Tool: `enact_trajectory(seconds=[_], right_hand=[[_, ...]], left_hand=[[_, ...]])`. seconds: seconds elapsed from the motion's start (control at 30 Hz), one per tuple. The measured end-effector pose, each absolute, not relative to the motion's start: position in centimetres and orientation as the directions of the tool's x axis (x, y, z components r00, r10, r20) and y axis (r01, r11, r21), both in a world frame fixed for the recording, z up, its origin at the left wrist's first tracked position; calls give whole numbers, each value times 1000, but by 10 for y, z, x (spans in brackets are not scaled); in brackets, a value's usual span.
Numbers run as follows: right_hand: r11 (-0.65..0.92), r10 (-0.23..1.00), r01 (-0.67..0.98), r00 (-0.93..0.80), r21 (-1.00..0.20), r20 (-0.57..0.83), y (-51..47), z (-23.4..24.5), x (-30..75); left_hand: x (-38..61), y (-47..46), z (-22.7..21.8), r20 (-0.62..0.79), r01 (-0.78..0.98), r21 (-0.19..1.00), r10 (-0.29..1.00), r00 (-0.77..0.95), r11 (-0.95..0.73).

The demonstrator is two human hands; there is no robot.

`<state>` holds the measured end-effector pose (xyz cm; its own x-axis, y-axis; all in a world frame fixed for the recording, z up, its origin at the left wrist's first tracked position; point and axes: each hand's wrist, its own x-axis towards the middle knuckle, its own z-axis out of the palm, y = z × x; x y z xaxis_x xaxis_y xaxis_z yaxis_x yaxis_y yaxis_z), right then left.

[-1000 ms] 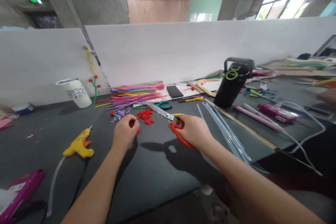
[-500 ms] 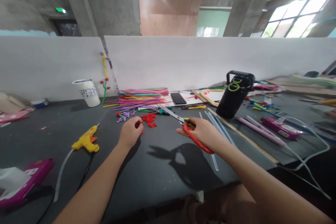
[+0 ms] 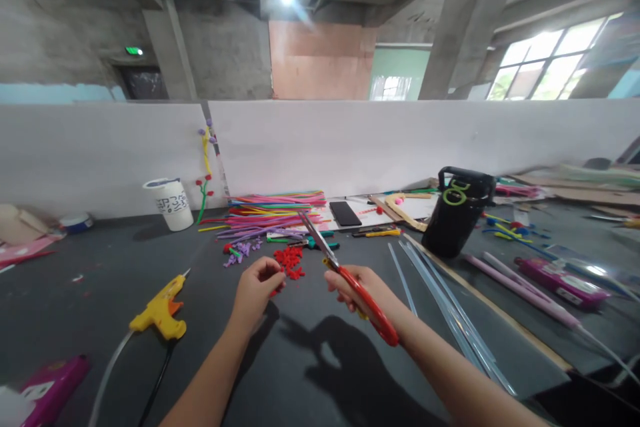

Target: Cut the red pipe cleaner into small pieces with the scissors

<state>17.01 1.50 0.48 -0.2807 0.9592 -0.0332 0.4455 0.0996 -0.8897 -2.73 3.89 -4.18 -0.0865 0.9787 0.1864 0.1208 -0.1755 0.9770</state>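
Note:
My left hand (image 3: 256, 295) is closed in a pinch just left of a small heap of red fuzzy pieces (image 3: 289, 260). A bit of red shows under its fingers; whether they hold it I cannot tell. Scissors (image 3: 367, 303) with red handles are gripped in my right hand (image 3: 365, 287), their blades together and pointing up and left, away from me. Something yellow shows by the handles. Purple fuzzy pieces (image 3: 243, 253) lie left of the red ones. Behind them is a bundle of colourful pipe cleaners (image 3: 275, 213).
A yellow glue gun (image 3: 161, 310) lies on the left, near a white cup (image 3: 170, 203). A black phone (image 3: 345, 214) lies behind the scissors. To the right stand a black bottle (image 3: 456, 213), clear glue sticks (image 3: 445, 300) and a pink corded tool (image 3: 523, 290).
The view has tilted up, so the table sits lower in the picture. My right hand has turned the scissors more upright and moved left, nearer my left hand.

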Motion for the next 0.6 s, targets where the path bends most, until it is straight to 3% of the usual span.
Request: enact_trajectory(seconds=[0.37, 0.6], right_hand=[[-5, 931, 221, -355, -975, -85, 18, 5, 141], [-13, 939, 89, -341, -996, -43, -19, 22, 142]], left_hand=[[-28, 24, -13, -118, -254, 962, 991, -67, 97], [-21, -18, 7, -180, -272, 945, 983, 26, 181]])
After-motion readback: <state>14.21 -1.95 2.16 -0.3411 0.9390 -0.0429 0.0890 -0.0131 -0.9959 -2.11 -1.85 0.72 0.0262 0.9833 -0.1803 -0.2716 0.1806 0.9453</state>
